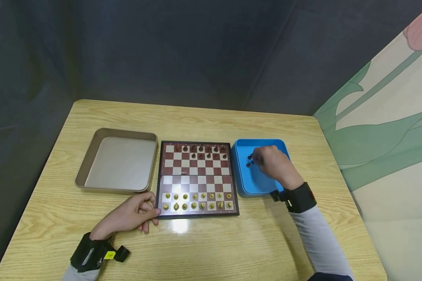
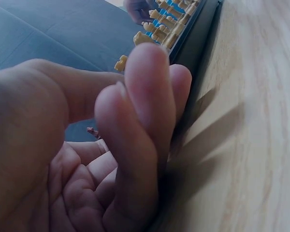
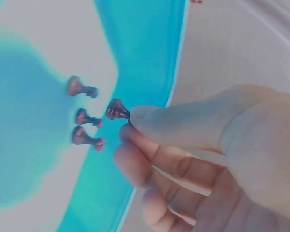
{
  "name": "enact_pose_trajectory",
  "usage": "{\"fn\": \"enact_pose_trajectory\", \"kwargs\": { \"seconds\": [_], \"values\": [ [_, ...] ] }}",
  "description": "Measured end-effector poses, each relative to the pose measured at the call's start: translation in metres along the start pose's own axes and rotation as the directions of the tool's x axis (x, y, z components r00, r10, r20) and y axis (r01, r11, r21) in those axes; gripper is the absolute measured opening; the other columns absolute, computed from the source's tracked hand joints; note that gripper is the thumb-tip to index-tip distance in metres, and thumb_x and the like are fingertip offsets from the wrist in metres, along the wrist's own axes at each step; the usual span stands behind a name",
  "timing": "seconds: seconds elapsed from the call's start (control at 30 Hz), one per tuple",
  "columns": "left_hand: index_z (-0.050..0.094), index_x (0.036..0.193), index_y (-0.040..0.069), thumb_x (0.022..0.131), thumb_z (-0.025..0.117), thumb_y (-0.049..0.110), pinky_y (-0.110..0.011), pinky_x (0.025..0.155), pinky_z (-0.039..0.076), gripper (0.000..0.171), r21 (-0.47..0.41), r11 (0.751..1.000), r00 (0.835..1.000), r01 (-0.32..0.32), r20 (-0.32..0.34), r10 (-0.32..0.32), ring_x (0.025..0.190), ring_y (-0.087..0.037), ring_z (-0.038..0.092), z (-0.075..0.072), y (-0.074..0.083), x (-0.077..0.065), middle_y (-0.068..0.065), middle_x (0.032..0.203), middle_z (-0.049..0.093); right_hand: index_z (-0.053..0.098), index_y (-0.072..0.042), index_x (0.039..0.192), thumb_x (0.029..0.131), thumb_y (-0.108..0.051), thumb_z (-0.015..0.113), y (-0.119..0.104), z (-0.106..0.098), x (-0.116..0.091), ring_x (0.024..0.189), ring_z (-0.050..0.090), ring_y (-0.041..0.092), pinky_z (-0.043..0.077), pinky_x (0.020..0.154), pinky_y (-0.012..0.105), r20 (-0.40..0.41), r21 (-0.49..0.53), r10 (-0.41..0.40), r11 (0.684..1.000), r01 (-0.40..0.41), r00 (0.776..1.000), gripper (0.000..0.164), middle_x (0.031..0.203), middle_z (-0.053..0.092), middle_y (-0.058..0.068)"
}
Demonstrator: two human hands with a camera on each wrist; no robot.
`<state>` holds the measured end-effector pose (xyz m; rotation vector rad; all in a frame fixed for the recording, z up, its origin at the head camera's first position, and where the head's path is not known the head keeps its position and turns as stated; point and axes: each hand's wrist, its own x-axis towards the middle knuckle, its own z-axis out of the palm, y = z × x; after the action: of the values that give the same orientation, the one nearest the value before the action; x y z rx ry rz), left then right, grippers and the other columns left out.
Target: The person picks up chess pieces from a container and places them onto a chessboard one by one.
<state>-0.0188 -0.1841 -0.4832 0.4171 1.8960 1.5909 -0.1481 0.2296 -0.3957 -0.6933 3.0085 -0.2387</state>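
My right hand (image 1: 276,164) is over the blue box (image 1: 256,187), pinching a dark brown chess pawn (image 3: 117,109) between thumb and forefinger. Three similar dark pawns (image 3: 87,117) lie on the box floor beside it. My left hand (image 1: 137,214) holds the near left corner of the chessboard (image 1: 197,180), its thumb on the corner and its other fingers curled along the side. Gold pieces (image 1: 202,205) stand in two rows along the board's near side. At the far side, dark pieces (image 1: 208,149) fill most of one row and part of a second.
A beige metal tray (image 1: 121,162) stands left of the board, and the blue box sits close against the board's right side. A small dark piece (image 1: 184,173) lies near the board's middle. Dark cloth (image 1: 183,54) hangs behind the wooden table (image 1: 197,249).
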Motion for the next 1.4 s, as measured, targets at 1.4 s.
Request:
{"fn": "enact_pose_trajectory", "kwargs": {
  "seconds": [1.4],
  "values": [
    [0.040,0.096,0.001,0.087,0.053,0.024,-0.037,0.038,0.046,0.028,-0.002,1.000,1.000,0.005,-0.013,-0.006,0.046,-0.028,0.057,0.004,0.009,-0.004,-0.010,0.072,0.064,0.060,-0.019,0.088,0.082,-0.013,0.057,-0.113,-0.031,0.072,0.067,0.047,0.001,0.041,0.053,0.019,-0.145,0.093,-0.347,0.928,0.362,0.927,0.009,0.083,0.053,-0.008]
  ]
}}
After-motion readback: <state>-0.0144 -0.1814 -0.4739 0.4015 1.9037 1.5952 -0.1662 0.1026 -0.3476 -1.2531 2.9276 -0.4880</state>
